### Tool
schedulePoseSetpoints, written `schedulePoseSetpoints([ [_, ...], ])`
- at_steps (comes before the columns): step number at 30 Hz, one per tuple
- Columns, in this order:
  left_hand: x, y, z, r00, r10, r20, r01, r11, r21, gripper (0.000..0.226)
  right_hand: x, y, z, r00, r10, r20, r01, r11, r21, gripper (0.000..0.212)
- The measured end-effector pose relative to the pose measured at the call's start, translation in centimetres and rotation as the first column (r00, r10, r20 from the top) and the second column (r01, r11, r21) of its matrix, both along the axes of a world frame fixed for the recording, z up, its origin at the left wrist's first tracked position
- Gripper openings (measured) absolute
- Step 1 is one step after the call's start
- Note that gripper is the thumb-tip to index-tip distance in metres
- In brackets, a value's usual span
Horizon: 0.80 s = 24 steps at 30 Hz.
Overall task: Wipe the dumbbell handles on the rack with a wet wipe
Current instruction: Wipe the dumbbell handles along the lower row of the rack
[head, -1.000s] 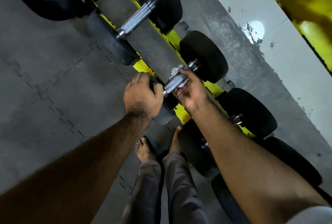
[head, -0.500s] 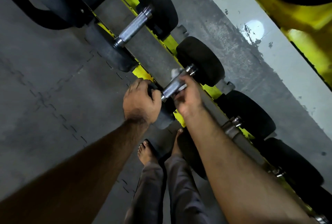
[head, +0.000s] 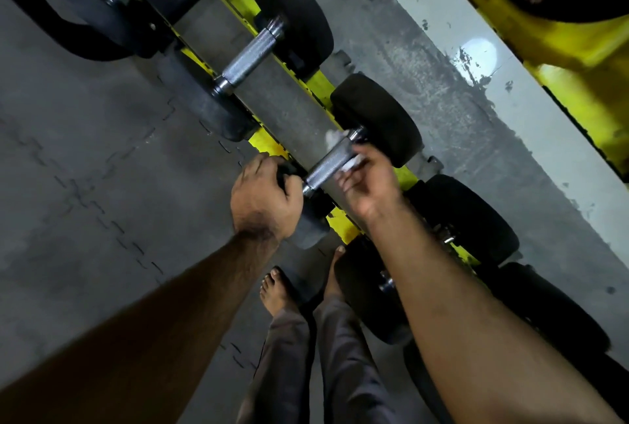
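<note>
Grey rubber floor tiles (head: 85, 158) run under a yellow rack (head: 269, 144) that carries a row of black-ended dumbbells. One dumbbell's ribbed metal handle (head: 328, 165) lies in the middle of the view, its far black end (head: 377, 117) sitting on the rack. The right hand (head: 369, 185) curls round that handle from below with a white wet wipe (head: 352, 165) pinched against the metal; a bit of white also shows past the bar near the far end. The left hand (head: 265, 199) grips the near black end (head: 308, 222) to steady it. To wipe well, I'd judge it best to keep the near end braced, wrap the wipe fully round the ridges, and twist while sliding from collar to collar. A neighbouring handle (head: 250, 57) waits further up, and bare feet (head: 275, 291) stand just below the rack
</note>
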State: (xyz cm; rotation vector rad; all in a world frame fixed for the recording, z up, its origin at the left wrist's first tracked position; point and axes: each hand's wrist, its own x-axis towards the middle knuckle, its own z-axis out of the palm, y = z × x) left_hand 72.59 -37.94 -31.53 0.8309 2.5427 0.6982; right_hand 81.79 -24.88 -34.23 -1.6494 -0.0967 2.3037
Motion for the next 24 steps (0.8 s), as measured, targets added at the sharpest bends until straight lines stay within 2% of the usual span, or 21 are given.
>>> schedulePoseSetpoints([
  [1,0.0,0.0,0.1,1.0,0.003,-0.005,-0.003,1.0,0.004,0.03,-0.1,0.1,0.0,0.995,-0.092,-0.028,0.092,0.996,0.001,0.012],
  [2,0.0,0.1,0.1,1.0,0.004,-0.007,-0.004,1.0,0.005,0.029,-0.1,-0.4,0.0,0.993,-0.104,-0.048,0.105,0.994,0.016,0.015],
  [6,0.0,0.0,0.0,1.0,-0.004,-0.01,0.004,1.0,0.004,0.027,0.0,-1.5,0.6,0.998,0.063,0.003,-0.063,0.996,0.055,0.013],
  [10,0.0,0.0,0.1,1.0,0.003,-0.019,-0.003,1.0,-0.007,0.028,-0.8,-0.6,0.4,0.998,-0.065,-0.015,0.066,0.997,0.041,0.014],
  [14,0.2,0.0,0.1,1.0,0.009,-0.019,-0.009,1.0,-0.009,0.035,-1.1,-3.8,1.0,0.976,0.218,0.023,-0.218,0.976,0.015,0.02],
  [19,-0.1,0.2,0.4,1.0,0.013,0.0,-0.013,0.994,-0.108,0.039,-1.2,-3.3,1.9,0.897,0.408,0.17,-0.416,0.909,0.014,0.013],
  [21,0.1,0.4,0.9,1.0,0.019,0.002,-0.019,0.986,-0.167,0.045,-1.5,-4.2,2.2,0.856,0.441,0.268,-0.466,0.884,0.035,0.015],
  [24,0.6,0.3,1.5,1.0,0.003,-0.016,-0.006,0.981,-0.194,0.05,-1.6,-5.0,2.2,0.837,0.404,0.369,-0.45,0.892,0.042,0.024],
])
